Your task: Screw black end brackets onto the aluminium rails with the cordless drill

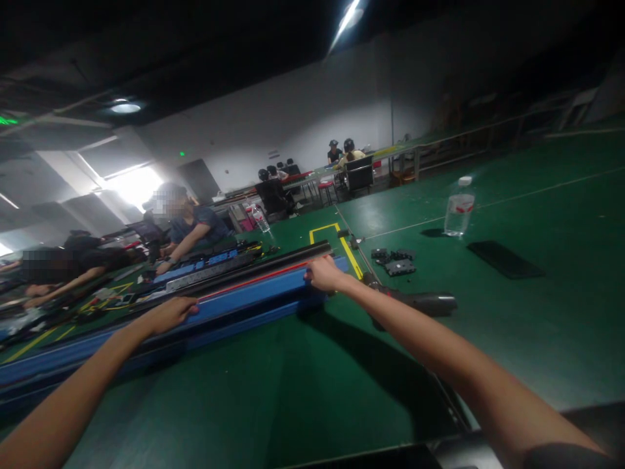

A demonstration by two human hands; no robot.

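Observation:
A long blue profile (254,296) with a thin red strip (258,279) along its top stretches from the left edge to the middle of the green table. My right hand (325,272) is closed round its right end, fingers curled over the top edge. Farther left, my left hand (170,314) lies on the upper edge of the same profile, its fingers bent over it and pressed together. A long black profile (312,249) lies just behind the blue one. Beyond my right hand rests a dark power tool (424,303), partly hidden by my right forearm.
Small black parts (399,266) lie near yellow tape (350,254). A water bottle (459,208) and a black phone (505,258) stand and lie on the green table (551,312) at right. Across it, a person (200,221) reaches over blue parts; another bottle (260,219) is nearby.

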